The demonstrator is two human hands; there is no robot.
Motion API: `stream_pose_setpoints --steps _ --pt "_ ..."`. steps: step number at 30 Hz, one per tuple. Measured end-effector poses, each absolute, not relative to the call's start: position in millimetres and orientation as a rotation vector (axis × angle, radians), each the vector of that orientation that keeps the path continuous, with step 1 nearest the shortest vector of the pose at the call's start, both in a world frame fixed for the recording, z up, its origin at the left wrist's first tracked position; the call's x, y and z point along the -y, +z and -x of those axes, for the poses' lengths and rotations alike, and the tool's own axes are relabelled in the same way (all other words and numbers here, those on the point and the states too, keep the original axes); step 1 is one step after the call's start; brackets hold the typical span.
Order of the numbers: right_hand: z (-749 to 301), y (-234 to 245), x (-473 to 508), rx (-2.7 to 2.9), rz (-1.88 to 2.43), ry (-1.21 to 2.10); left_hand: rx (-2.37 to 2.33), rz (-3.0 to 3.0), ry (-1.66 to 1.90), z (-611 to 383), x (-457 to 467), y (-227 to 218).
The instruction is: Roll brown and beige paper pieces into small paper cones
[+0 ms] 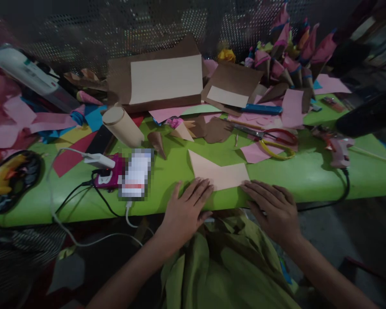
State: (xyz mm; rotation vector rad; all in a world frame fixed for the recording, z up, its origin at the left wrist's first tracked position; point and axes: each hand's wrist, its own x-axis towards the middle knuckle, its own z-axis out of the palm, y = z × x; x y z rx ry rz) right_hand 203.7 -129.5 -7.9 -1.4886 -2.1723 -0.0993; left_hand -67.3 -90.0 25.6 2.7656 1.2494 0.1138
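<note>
A pale peach sheet of paper (221, 174), with a pointed upper left corner and a notch in its top edge, lies on the green table (167, 171) in front of me. My left hand (188, 204) rests flat over its lower left corner, fingers stretched out. On the opposite side, the fingertips of my right hand (275, 206) touch the lower right corner, also with fingers extended. Neither hand is wrapped around anything. Beyond the sheet lie scissors (263, 136) with red and yellow handles, near pink paper scraps (260, 152).
To the left are a phone (137, 174) on a cable, a magenta power adapter (111, 174) and a paper roll (124, 126). At the right sits a pink glue gun (337, 150). Rolled paper flowers (289, 64) crowd the back right, beside brown cardboard (119, 81).
</note>
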Motion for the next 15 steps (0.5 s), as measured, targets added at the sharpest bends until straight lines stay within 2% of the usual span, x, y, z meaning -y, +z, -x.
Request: stream_pose_setpoints --steps 5,10,15 --pt "-204 -6 115 2.086 1.470 0.018 -1.304 -2.750 0.121 82 97 24" --pt "-205 -5 91 1.981 1.712 -0.074 -1.334 -2.757 0.191 79 101 20" --pt "-206 -6 77 1.934 1.657 0.217 -1.322 -2.728 0.293 76 98 25"
